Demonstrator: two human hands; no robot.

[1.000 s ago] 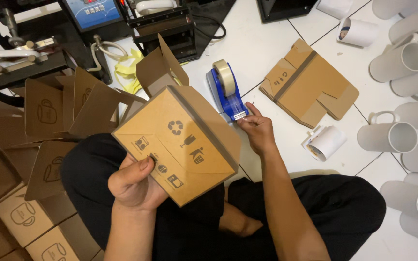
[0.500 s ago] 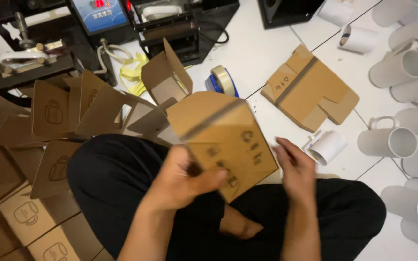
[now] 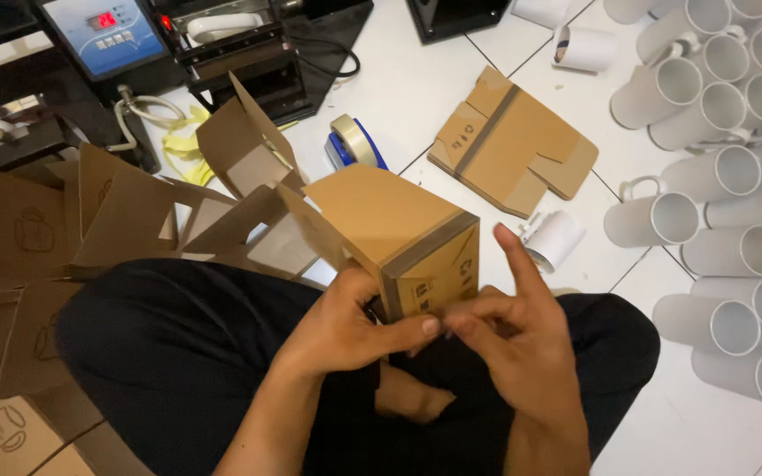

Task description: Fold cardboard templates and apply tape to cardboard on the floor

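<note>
Your right hand left tape, joined left hand pinching box at frame centre; box turned.

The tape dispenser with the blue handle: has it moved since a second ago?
Yes. The tape dispenser left the right hand and now lies on the floor, farther from the person, beside the flattened box.

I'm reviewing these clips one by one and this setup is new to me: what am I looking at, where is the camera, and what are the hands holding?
There is no machine at work: a seated person uses two bare hands. The single camera sits on the person's head and looks down at the lap and the white tiled floor. The left hand and right hand together hold a small cardboard box with a strip of tape along one edge, fingertips pinching its lower corner. On the floor lie a tape dispenser, a flattened box, a heap of unfolded boxes and many white mugs. A press machine stands beyond.
</note>
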